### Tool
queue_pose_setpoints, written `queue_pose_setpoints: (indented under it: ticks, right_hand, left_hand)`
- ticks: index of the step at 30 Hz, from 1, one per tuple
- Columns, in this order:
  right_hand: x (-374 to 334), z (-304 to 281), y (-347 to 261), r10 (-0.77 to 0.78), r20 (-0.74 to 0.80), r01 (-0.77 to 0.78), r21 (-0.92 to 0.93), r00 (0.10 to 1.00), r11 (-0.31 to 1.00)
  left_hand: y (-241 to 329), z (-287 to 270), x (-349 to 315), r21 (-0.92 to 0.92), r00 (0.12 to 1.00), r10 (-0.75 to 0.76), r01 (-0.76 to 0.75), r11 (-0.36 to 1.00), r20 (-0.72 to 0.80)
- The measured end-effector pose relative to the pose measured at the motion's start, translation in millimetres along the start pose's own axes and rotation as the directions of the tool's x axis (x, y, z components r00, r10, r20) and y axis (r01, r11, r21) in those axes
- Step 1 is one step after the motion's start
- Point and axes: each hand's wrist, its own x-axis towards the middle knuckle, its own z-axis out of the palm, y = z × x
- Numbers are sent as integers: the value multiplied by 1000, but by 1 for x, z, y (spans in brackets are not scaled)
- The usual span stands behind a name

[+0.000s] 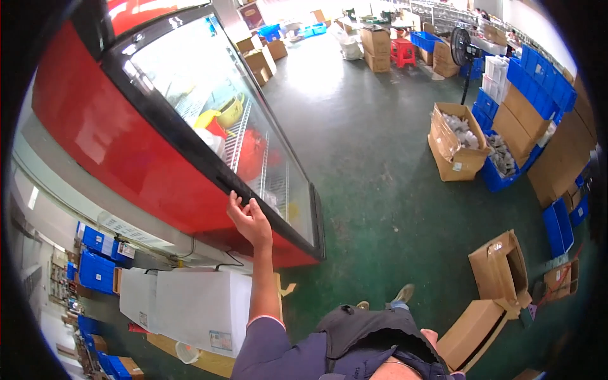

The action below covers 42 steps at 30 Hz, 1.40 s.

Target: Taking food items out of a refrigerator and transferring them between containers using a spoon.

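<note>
A tall red refrigerator [126,139] with a glass front leans across the left of the head view. My left hand [251,220] is at the black frame of its door [196,158], fingers bent over the frame's edge. Through the glass, wire shelves [235,144] hold a yellow container [231,111], a red rounded thing [252,154] and other items I cannot make out. My right hand [430,335] shows only in part beside the dark bag [364,329] on my front, and its fingers are hidden.
A white box-shaped appliance [199,307] stands by my left arm. Open cardboard boxes [500,269] lie on the green floor [373,209] to the right. Farther off are a filled carton [457,149], blue crates [538,82], a black fan [462,47] and a red stool [403,52].
</note>
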Motion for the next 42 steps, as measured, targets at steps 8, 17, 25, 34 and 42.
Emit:
queue_pose_setpoints:
  ticks: [8,17,25,34,42]
  right_hand:
    - [133,-14,-282,-34,-22,33,-30,999,999]
    - [262,-52,-524,-115,99,135,-239,988,962]
    - [271,22,-620,-289,201,307,-62,936,950]
    - [273,77,-624,-215,468,402,-349,857,846]
    - [239,162,-676,-341,588,544,-207,734,813]
  left_hand:
    - [4,66,4,212,970,-10,64,975,-245]
    - [-24,83,20,148,912,-260,319,936,-319]
    - [-26,88,24,180,847,-352,449,875,-398]
    - [-14,89,22,284,849,-287,437,853,-444]
    - [90,186,-45,393,945,-69,198,898,-319]
